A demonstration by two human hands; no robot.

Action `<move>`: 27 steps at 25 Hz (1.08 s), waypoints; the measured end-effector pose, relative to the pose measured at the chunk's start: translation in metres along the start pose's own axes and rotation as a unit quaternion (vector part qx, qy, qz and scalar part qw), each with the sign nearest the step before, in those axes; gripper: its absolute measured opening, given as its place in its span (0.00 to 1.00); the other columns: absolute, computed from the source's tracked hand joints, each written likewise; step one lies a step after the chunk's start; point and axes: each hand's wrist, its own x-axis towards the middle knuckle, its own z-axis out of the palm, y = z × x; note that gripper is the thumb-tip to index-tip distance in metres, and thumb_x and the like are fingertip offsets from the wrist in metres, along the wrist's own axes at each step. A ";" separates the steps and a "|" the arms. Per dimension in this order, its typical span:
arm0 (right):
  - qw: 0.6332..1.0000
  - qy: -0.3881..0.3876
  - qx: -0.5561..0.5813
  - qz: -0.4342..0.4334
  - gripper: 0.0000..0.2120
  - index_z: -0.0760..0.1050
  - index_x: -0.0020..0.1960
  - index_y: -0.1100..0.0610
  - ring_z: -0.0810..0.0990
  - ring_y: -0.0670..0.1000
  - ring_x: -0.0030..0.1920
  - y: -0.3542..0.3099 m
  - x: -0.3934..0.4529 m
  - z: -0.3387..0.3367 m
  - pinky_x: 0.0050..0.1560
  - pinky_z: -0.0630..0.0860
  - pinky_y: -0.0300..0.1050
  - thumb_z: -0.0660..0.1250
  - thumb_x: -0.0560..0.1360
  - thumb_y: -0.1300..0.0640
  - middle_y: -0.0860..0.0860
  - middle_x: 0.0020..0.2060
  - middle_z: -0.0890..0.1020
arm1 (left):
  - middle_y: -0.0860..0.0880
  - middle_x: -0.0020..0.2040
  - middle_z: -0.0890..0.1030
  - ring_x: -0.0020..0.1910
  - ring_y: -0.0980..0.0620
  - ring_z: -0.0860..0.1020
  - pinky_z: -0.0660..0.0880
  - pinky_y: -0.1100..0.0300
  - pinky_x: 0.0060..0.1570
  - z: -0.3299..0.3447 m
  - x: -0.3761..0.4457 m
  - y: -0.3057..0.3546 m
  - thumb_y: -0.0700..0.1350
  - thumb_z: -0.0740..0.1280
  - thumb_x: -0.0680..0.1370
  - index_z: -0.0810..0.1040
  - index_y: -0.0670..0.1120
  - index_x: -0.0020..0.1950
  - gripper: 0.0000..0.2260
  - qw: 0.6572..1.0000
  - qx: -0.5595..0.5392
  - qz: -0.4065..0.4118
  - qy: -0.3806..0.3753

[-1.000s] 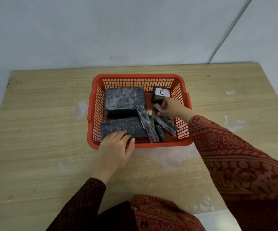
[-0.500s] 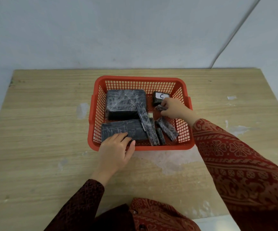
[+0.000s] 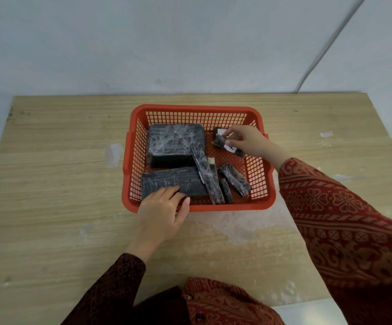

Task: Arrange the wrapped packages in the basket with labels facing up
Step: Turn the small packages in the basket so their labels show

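left hand [image 3: 161, 213] lying flat, fingers extended forward; right hand [image 3: 249, 140] reaching forward, fingertips [image 3: 228, 143] pinching together; both sleeved forearms extending.

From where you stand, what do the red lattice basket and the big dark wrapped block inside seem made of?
The red lattice basket looks like moulded plastic: smooth rim, uniform colour, grid walls. The big dark wrapped block shows glossy, wrinkled clear film over a black cover; what lies inside cannot be told.

Black film-wrapped packages [image 3: 175, 145] of several sizes lie unevenly in the red mesh basket [image 3: 258, 204], one small package [image 3: 220, 141] lifted.
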 end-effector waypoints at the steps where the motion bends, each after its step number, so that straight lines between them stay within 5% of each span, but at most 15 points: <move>1: 1.000 0.014 -0.009 -0.009 0.12 0.75 0.59 0.57 0.80 0.53 0.52 0.001 0.000 0.003 0.53 0.77 0.47 0.66 0.76 0.58 0.55 0.52 0.82 | 0.48 0.51 0.85 0.49 0.50 0.83 0.78 0.57 0.43 0.000 0.000 0.000 0.53 0.57 0.78 0.85 0.45 0.47 0.19 1.000 0.000 0.000 0.001; 6: 0.981 0.009 -0.159 -0.109 0.11 0.78 0.57 0.57 0.77 0.50 0.46 0.003 -0.004 0.014 0.48 0.75 0.45 0.67 0.75 0.60 0.53 0.47 0.78 | 0.48 0.51 0.85 0.48 0.50 0.83 0.78 0.57 0.42 0.001 0.000 0.000 0.53 0.57 0.78 0.85 0.46 0.48 0.18 1.000 -0.002 -0.003 0.005; 13: 0.929 0.094 -0.347 -0.085 0.12 0.77 0.57 0.61 0.78 0.59 0.53 -0.002 -0.010 0.034 0.51 0.75 0.53 0.59 0.77 0.64 0.58 0.51 0.83 | 0.48 0.50 0.85 0.48 0.51 0.83 0.77 0.58 0.41 0.004 -0.002 -0.001 0.53 0.57 0.79 0.85 0.46 0.47 0.18 1.000 -0.004 -0.002 0.013; 16: 0.951 0.123 -0.280 -0.047 0.14 0.75 0.61 0.61 0.75 0.59 0.58 -0.007 -0.027 0.043 0.57 0.73 0.54 0.59 0.79 0.57 0.58 0.56 0.80 | 0.49 0.50 0.85 0.48 0.51 0.83 0.76 0.58 0.39 0.005 -0.002 -0.002 0.53 0.57 0.79 0.85 0.47 0.46 0.18 1.000 0.000 -0.002 0.013; 19: 0.971 0.185 -0.145 -0.049 0.16 0.73 0.60 0.58 0.77 0.55 0.53 -0.025 -0.053 0.062 0.53 0.77 0.51 0.61 0.78 0.50 0.55 0.54 0.79 | 0.48 0.50 0.85 0.47 0.51 0.83 0.77 0.58 0.38 0.004 -0.003 -0.001 0.53 0.57 0.79 0.85 0.47 0.46 0.19 1.000 0.004 -0.002 0.013; 22: 0.987 0.128 -0.093 -0.004 0.24 0.68 0.61 0.56 0.78 0.55 0.51 -0.045 -0.071 0.085 0.48 0.79 0.52 0.67 0.73 0.43 0.54 0.54 0.77 | 0.48 0.48 0.86 0.45 0.50 0.83 0.77 0.58 0.37 0.002 -0.001 0.001 0.53 0.57 0.78 0.85 0.46 0.45 0.19 1.000 0.011 0.001 0.011; 24: 0.991 0.094 -0.097 0.021 0.25 0.65 0.62 0.57 0.78 0.58 0.55 -0.050 -0.077 0.095 0.51 0.77 0.54 0.70 0.72 0.49 0.56 0.57 0.77 | 0.48 0.47 0.86 0.44 0.51 0.83 0.77 0.58 0.36 0.001 -0.002 0.002 0.53 0.57 0.78 0.85 0.46 0.44 0.19 1.000 0.017 0.002 0.016; 27: 0.986 0.157 -0.058 0.000 0.24 0.64 0.64 0.59 0.78 0.59 0.55 -0.057 -0.089 0.092 0.51 0.77 0.53 0.69 0.73 0.57 0.59 0.56 0.79 | 0.48 0.47 0.86 0.44 0.51 0.84 0.77 0.59 0.35 -0.002 -0.002 0.004 0.53 0.57 0.78 0.86 0.45 0.44 0.20 1.000 0.019 -0.005 0.019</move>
